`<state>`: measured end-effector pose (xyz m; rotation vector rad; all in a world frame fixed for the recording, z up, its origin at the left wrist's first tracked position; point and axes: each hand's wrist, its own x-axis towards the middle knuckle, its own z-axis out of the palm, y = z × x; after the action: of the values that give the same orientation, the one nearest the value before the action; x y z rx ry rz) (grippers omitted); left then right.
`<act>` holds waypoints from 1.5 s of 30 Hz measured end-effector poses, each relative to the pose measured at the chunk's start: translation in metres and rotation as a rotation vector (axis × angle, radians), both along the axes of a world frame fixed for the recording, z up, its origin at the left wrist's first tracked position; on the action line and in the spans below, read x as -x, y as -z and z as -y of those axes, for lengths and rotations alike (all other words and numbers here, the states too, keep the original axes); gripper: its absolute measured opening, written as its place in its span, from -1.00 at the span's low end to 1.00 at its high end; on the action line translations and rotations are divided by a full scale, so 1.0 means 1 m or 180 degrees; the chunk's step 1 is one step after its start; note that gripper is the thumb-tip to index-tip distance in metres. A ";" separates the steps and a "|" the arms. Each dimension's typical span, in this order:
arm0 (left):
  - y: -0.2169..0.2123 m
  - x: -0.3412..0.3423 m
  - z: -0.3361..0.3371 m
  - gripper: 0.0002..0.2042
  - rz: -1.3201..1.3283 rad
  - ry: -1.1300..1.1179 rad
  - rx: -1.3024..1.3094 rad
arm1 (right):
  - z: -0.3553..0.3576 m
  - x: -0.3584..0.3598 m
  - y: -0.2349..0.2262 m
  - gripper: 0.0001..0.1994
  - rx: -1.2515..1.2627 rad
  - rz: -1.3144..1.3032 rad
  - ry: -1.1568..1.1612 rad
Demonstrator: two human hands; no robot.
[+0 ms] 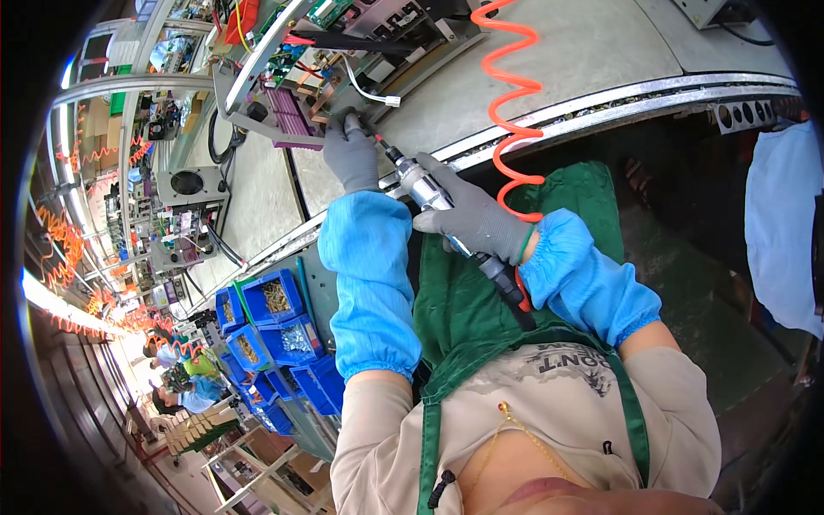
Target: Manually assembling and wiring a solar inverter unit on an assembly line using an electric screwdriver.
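Observation:
My right hand [476, 215], in a grey glove, is wrapped round a silver and black air screwdriver [422, 186]. The tool's slim tip, with a red part, points away from me and ends just right of my left hand. My left hand [352, 154], gloved too, is at the near side of an open metal-framed unit [369, 60] with boards and wires. Its fingers are bent together; what they hold, if anything, is hidden. Close by are a purple finned heat sink [292, 116] and a white wire connector [392, 101].
A coiled orange air hose [515, 86] hangs down to the right of the unit. Along the worktop's near edge runs a metal rail [592, 113]. Blue bins [273, 300] of small parts sit at the lower left. Another fan-fitted unit [190, 184] stands left; people [184, 390] are farther off.

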<state>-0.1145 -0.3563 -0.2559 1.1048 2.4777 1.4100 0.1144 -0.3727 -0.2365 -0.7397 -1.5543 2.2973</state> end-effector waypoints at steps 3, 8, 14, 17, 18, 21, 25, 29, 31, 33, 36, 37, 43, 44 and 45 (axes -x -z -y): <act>-0.001 0.001 -0.001 -0.76 0.0073 -0.0127 0.0018 | -0.001 0.002 0.002 -0.04 -0.0192 0.0143 -0.0071; -0.001 0.002 0.000 -0.74 -0.0860 -0.0131 0.0234 | 0.002 0.003 -0.001 -0.04 -0.0077 0.0280 -0.0163; -0.001 -0.003 -0.004 -0.74 -0.1209 -0.0210 0.0435 | 0.009 0.007 0.004 -0.05 -0.0191 0.0281 0.0003; 0.002 -0.010 -0.006 -0.73 -0.1148 -0.0303 0.0443 | 0.009 0.005 -0.002 -0.04 -0.0058 0.0374 -0.0031; 0.003 -0.010 -0.007 -0.73 -0.1118 -0.0384 0.0432 | 0.009 0.005 -0.004 -0.04 0.0105 0.0431 -0.0097; 0.004 -0.007 -0.008 -0.72 -0.1153 -0.0440 0.0472 | 0.012 0.005 -0.001 -0.04 -0.0015 0.0394 0.0000; 0.001 -0.013 -0.011 -0.71 -0.0996 -0.0382 0.0300 | 0.016 0.009 0.007 -0.03 -0.0289 0.0350 0.0207; -0.004 -0.017 -0.012 -0.71 -0.0795 -0.0479 0.0390 | 0.018 0.011 0.000 -0.03 -0.0311 0.0468 0.0159; -0.007 -0.018 -0.011 -0.72 -0.0799 -0.0536 0.0449 | 0.019 0.013 -0.002 -0.04 -0.0362 0.0602 0.0096; -0.013 -0.025 -0.012 -0.72 -0.0410 -0.0485 0.0427 | 0.018 0.013 -0.001 -0.04 0.0995 -0.0190 0.0243; -0.012 -0.023 -0.016 -0.72 -0.0664 -0.0480 0.0462 | 0.029 0.032 0.023 -0.05 0.0764 -0.0619 0.0840; -0.011 -0.022 -0.015 -0.72 -0.0668 -0.0490 0.0456 | 0.030 0.032 0.025 -0.05 0.0760 -0.0623 0.0830; 0.001 -0.010 -0.013 -0.69 -0.0999 -0.0657 0.0676 | 0.027 0.024 0.010 -0.06 0.1299 -0.0490 0.0448; 0.001 -0.010 -0.014 -0.68 -0.0930 -0.0659 0.0637 | 0.027 0.026 0.014 -0.06 0.1229 -0.0605 0.0559; 0.002 -0.011 -0.015 -0.68 -0.0862 -0.0662 0.0598 | 0.027 0.027 0.017 -0.06 0.1157 -0.0720 0.0669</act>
<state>-0.1037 -0.3410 -0.2574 1.0896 2.9190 1.1018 0.0874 -0.3997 -0.2531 -0.6593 -0.9279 2.4282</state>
